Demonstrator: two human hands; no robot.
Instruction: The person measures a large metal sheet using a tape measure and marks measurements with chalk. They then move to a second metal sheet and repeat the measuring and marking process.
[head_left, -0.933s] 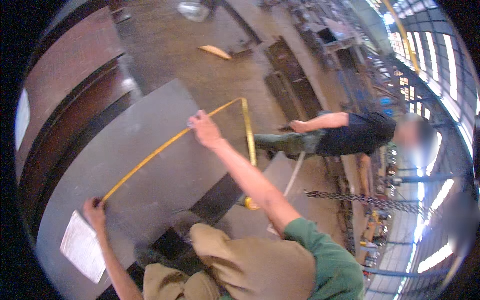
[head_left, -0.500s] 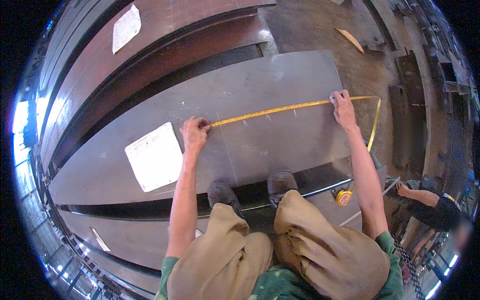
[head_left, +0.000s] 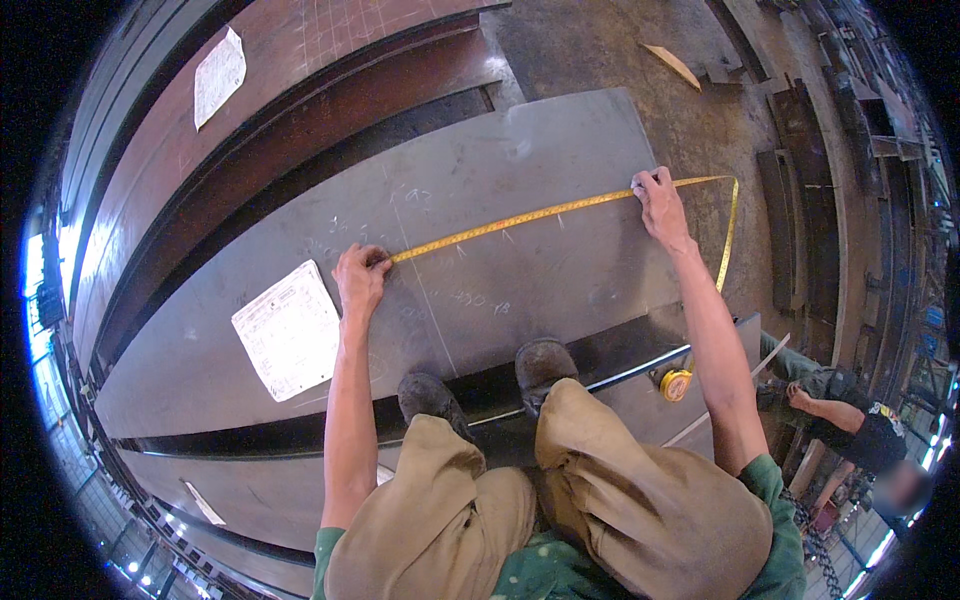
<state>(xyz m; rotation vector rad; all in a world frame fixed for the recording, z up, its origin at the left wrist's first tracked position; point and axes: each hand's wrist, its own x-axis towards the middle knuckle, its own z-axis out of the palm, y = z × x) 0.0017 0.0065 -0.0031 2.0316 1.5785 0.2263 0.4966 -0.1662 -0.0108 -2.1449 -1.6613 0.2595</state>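
A yellow tape measure blade (head_left: 515, 219) stretches over a grey steel plate (head_left: 560, 135) marked with chalk lines and short ticks. My left hand (head_left: 360, 280) pinches the blade's left end against the plate. Near the plate's right edge, my right hand (head_left: 660, 210) is closed on the blade; something small and white shows at its fingertips, too hidden to name. Past that hand the blade runs beyond the edge and bends down toward me. The round yellow tape case (head_left: 676, 385) rests on a steel surface beside my right forearm.
White paper sheets lie on the plate (head_left: 290, 335) and on a reddish steel beam (head_left: 219, 80) at the far left. My shoes (head_left: 546, 370) stand at the plate's near side. A co-worker (head_left: 850, 425) is at the lower right. Steel pieces (head_left: 785, 230) lie along the right.
The whole view has shifted, so the plate and both hands appear a little further left. Both hands keep their hold on the tape. More of the co-worker shows.
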